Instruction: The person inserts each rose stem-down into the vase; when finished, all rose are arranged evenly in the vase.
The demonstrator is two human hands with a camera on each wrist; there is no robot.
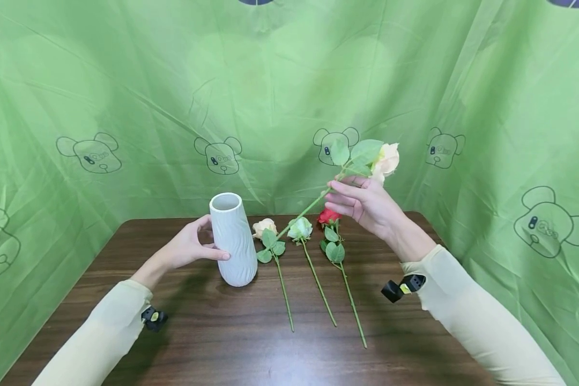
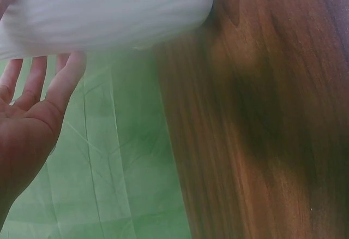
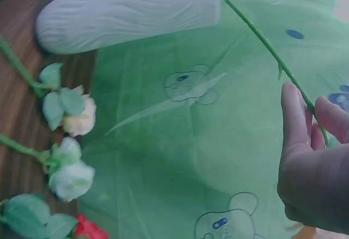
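Observation:
A white ribbed vase (image 1: 235, 244) stands on the table with its mouth upward. My left hand (image 1: 189, 246) grips its left side, the thumb across the front and the fingers behind. In the air to the right, my right hand (image 1: 369, 206) pinches the green stem of a pale peach rose (image 1: 387, 160). That rose is tilted, bloom at upper right, and its stem slants down left behind the flowers on the table. In the right wrist view, thumb and fingers (image 3: 295, 111) meet at the stem (image 3: 256, 31). The left wrist view shows fingers (image 2: 65, 83) against the vase (image 2: 109, 10).
Right of the vase, a second peach rose (image 1: 264, 229), a whitish-green rose (image 1: 300, 229) and a red rose (image 1: 329, 216) lie side by side on the dark wooden table (image 1: 212, 332), stems toward me. A green curtain (image 1: 280, 107) with bear outlines hangs behind and at both sides.

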